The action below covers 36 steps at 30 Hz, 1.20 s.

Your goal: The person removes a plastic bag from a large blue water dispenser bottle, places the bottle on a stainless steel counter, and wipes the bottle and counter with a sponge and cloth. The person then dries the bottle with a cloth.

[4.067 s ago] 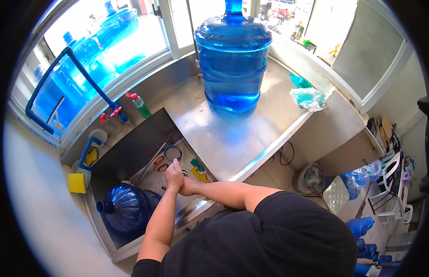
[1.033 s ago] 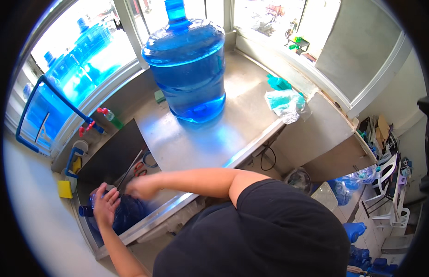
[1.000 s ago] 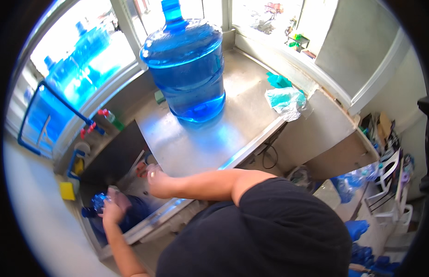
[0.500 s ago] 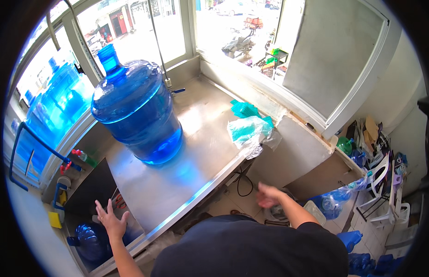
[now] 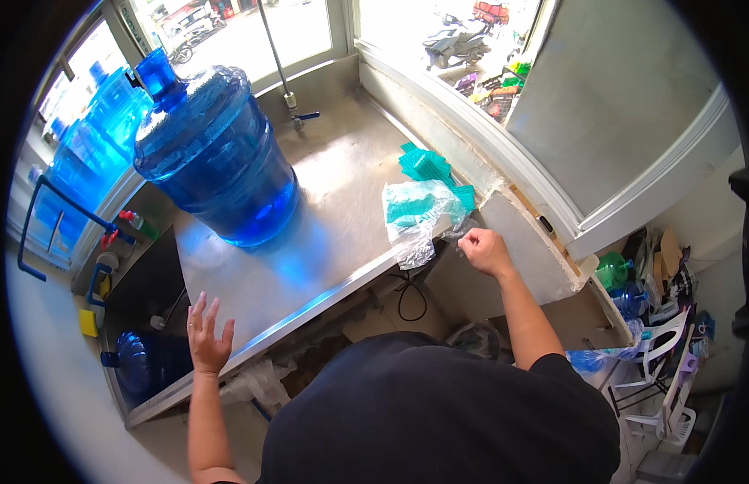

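Near plastic bag (image 5: pixel 415 230), right hand (image 5: pixel 486 252) curled; window frame (image 5: pixel 116 22) bears small lettering (image 5: pixel 133 27).

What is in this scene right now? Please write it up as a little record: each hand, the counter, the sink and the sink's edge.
Left hand: open, fingers spread, near the counter's front edge
Right hand: fingers curled, beside the clear plastic bag; contact unclear
Steel counter: large blue water jug standing on it; teal pleated pieces next to the bag
Sink: darker blue jug lying on its side
Sink's left edge: yellow sponge
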Available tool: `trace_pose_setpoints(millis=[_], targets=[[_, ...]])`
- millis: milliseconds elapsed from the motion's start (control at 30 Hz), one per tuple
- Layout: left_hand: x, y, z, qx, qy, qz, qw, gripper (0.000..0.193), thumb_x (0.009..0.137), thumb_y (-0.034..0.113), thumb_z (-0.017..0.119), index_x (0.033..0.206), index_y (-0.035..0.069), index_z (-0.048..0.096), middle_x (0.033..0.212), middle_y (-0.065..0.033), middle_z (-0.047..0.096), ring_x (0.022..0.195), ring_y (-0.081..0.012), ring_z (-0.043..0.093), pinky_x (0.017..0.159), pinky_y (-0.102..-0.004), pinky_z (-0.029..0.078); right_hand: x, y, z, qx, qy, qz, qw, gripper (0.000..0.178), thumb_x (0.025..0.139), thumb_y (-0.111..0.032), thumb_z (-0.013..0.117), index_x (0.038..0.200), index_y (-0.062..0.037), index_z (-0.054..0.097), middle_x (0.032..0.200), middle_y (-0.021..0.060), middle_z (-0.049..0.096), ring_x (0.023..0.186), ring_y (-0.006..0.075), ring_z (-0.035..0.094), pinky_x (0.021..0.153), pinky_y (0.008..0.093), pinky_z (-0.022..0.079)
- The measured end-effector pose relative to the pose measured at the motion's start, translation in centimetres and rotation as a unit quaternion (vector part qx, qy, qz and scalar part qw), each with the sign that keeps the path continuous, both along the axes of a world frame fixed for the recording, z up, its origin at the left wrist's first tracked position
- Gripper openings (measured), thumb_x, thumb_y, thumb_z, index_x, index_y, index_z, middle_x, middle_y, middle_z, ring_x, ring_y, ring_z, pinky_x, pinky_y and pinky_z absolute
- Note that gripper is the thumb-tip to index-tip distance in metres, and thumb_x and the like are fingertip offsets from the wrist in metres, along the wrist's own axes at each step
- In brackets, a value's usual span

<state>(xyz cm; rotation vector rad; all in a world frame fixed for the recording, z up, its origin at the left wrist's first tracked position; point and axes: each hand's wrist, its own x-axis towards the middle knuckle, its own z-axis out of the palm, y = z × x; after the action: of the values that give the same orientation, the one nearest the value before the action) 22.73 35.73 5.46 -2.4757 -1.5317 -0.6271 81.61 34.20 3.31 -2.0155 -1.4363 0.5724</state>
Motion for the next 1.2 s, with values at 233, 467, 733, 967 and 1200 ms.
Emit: trace_pose_setpoints(millis=[233,467,733,967,1200], targets=[[7.7,-4.4,-6.3,0.04,-0.224,0.231,0.946,0.043,0.086,0.019,0.069,0.125,0.002,0.059,0.132,-0.0222,0.053,0.127,-0.037,0.047,0.105,-0.0449,0.038,-0.6,3.8,-0.9,0.065,-0.028,0.028,0.997,0.019,0.08,-0.022,0.064,0.085,-0.0057,0.072,0.083,0.0166,0.069,0.077,0.0325,0.068,0.073,0.0397,0.054],[8.4,-6.1,-6.6,0.015,-0.224,0.177,0.958,0.038,0.087,0.018,0.069,0.121,0.003,0.062,0.128,-0.0213,0.057,0.123,-0.0371,0.052,0.104,-0.044,0.041,-2.7,9.8,-2.3,0.1,-0.153,0.076,0.98,0.021,0.086,-0.026,0.066,0.098,-0.0099,0.072,0.098,0.019,0.069,0.09,0.0352,0.067,0.079,0.0435,0.053],[9.2,-7.9,-6.8,-0.01,-0.291,0.207,0.934,0.034,0.087,0.015,0.069,0.118,0.002,0.063,0.116,-0.0155,0.064,0.1,-0.0286,0.063,0.088,-0.0373,0.051,-3.4,10.1,-0.1,-0.048,-0.21,0.086,0.973,0.035,0.087,-0.041,0.068,0.11,-0.0148,0.069,0.109,0.0142,0.069,0.102,0.0305,0.065,0.084,0.0406,0.054],[8.8,-7.5,-6.3,0.006,-0.293,0.209,0.933,0.035,0.086,0.014,0.07,0.118,0.002,0.063,0.112,-0.0148,0.065,0.093,-0.0269,0.064,0.084,-0.0367,0.052,-3.8,9.8,-2.4,0.062,-0.307,0.231,0.921,0.032,0.081,-0.036,0.071,0.103,-0.0139,0.074,0.1,0.0129,0.068,0.1,0.0333,0.062,0.089,0.0404,0.051],[7.0,-2.9,-5.5,-0.049,-0.346,0.2,0.915,0.043,0.091,0.026,0.066,0.125,0.001,0.058,0.123,-0.0178,0.06,0.108,-0.0299,0.059,0.096,-0.0393,0.047,-3.2,10.0,-3.4,0.077,-0.289,0.213,0.93,0.025,0.083,-0.031,0.069,0.099,-0.0139,0.074,0.097,0.0131,0.069,0.096,0.0316,0.063,0.09,0.0413,0.049]])
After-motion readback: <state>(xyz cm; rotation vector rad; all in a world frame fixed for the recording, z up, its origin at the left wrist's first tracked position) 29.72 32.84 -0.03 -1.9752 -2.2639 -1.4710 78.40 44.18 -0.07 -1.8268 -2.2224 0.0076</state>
